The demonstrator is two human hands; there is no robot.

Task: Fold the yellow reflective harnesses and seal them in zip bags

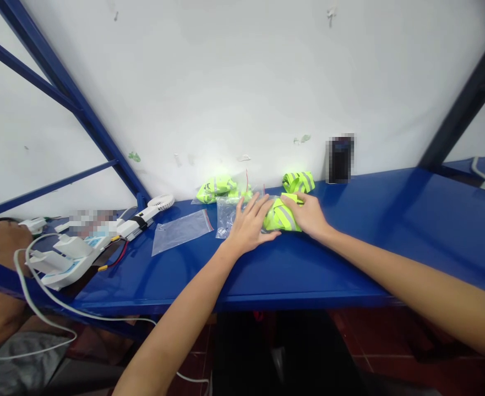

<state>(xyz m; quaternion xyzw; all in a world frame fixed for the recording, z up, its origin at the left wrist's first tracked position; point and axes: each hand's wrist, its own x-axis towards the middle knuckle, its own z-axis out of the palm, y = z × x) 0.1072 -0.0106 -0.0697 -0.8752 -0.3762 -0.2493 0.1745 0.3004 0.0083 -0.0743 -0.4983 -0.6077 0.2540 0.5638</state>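
My left hand point(248, 224) lies with fingers spread over a clear plastic bag point(224, 213). Its fingertips reach the left side of a folded neon-yellow reflective strap bundle point(281, 215). That bundle's left end seems to be at the bag's mouth, but my fingers hide how far inside it is. On the right, my right hand point(308, 215) grips the bundle between thumb and fingers. Behind it rests a second rolled reflective strap bundle point(299, 181). Further left, against the wall, bagged yellow reflective straps point(217, 188) lie. A flat clear zip bag point(182, 231) is on the table to the left.
The blue table point(349, 253) meets a white wall. Leaning there is a dark phone-like object point(340, 159). At left are a power strip point(71, 264) with plugs and cables, a white handheld fan point(161, 202) and another person's hand point(6, 242). Blue frame posts point(85, 115) stand at both sides.
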